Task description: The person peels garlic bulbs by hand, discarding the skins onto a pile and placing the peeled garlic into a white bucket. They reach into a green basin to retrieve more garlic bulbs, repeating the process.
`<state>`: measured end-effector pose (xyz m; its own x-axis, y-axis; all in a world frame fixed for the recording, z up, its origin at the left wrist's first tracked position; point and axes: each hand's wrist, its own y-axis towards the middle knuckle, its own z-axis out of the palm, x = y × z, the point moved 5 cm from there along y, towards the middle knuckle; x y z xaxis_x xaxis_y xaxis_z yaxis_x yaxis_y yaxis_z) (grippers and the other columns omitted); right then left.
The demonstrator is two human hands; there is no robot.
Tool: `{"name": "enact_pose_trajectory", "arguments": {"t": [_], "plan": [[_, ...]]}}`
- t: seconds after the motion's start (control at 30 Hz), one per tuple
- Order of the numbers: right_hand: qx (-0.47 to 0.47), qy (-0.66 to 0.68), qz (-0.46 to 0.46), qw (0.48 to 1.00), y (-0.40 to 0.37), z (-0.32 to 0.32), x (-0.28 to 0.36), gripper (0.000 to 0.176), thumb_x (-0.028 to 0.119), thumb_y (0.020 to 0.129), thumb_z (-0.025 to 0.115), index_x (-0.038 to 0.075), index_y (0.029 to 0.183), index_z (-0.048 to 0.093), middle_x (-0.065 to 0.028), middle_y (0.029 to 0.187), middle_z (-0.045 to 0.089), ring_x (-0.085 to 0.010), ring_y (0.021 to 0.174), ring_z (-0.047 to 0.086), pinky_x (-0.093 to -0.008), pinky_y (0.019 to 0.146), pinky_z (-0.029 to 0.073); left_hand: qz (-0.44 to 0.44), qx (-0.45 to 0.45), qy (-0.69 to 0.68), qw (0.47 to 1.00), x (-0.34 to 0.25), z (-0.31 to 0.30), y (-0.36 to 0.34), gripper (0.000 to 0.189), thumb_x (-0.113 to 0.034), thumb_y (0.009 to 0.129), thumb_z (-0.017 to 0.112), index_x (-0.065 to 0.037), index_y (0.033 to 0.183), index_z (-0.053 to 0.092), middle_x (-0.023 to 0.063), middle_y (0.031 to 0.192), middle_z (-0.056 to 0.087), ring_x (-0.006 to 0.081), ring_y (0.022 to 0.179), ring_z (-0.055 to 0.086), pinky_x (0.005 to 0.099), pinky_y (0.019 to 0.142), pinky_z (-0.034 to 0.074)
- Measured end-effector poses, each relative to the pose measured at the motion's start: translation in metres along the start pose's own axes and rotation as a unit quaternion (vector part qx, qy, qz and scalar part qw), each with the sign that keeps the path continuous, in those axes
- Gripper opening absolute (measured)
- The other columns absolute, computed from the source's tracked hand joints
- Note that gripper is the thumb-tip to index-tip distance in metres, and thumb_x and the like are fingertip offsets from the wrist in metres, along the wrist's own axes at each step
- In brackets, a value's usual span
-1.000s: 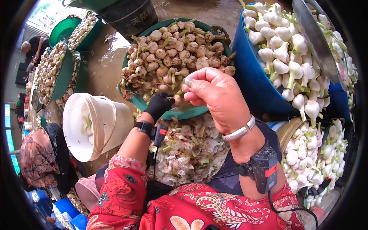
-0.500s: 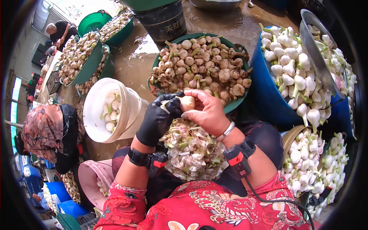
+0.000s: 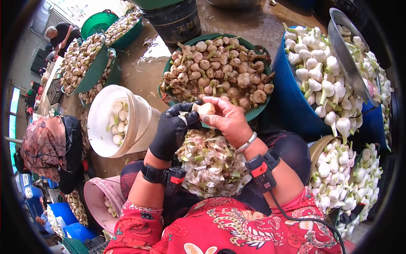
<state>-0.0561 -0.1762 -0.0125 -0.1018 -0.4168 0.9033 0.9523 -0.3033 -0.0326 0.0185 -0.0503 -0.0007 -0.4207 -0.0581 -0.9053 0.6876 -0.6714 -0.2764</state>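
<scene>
Head view: a garlic bulb sits between the two hands, just over the near rim of the green basin of browner bulbs and above a heap of papery peelings. It should be light and firm in the body, with a stiffer neck and loose skin that may tear or slide, perhaps slick if damp. The round body and the neck look like the surest places to take hold. The left hand, black-gloved, has a narrow grip, fingers closed around the neck end; a pale sliver at its fingertips is too small to identify. The right hand, bare, has its grip closed to the bulb's width, fingers over the far side, thumb on the near side. A white bucket with paler bulbs stands beyond the left wrist.
</scene>
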Motion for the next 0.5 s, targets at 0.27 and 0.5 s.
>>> {"name": "enact_pose_trajectory", "arguments": {"t": [0.27, 0.5], "plan": [[0.058, 0.158, 0.262, 0.95, -0.003, -0.004, -0.026, 0.044, 0.042, 0.095, 0.041, 0.004, 0.11, 0.057, -0.0112, 0.081, 0.063, -0.0132, 0.058, 0.056, -0.0249, 0.051, 0.045, 0.206, -0.05, 0.401, 0.891, -0.01, -0.007, -0.001, 0.019, 0.005, 0.074, 0.059, -0.004, 0.09, 0.066, 0.0089, 0.082, 0.065, 0.0219, 0.076, 0.062, 0.0332, 0.071, 0.05], [0.191, 0.219, 0.386, 0.876, -0.028, 0.016, -0.032, 0.037, 0.039, 0.094, 0.046, 0.005, 0.104, 0.059, -0.0087, 0.08, 0.065, -0.0155, 0.062, 0.061, -0.0255, 0.052, 0.047, 0.254, 0.016, 0.35, 0.901, -0.017, 0.007, -0.002, 0.035, 0.006, 0.075, 0.056, -0.005, 0.107, 0.065, 0.0077, 0.086, 0.065, 0.021, 0.084, 0.062, 0.0334, 0.073, 0.05]]}}
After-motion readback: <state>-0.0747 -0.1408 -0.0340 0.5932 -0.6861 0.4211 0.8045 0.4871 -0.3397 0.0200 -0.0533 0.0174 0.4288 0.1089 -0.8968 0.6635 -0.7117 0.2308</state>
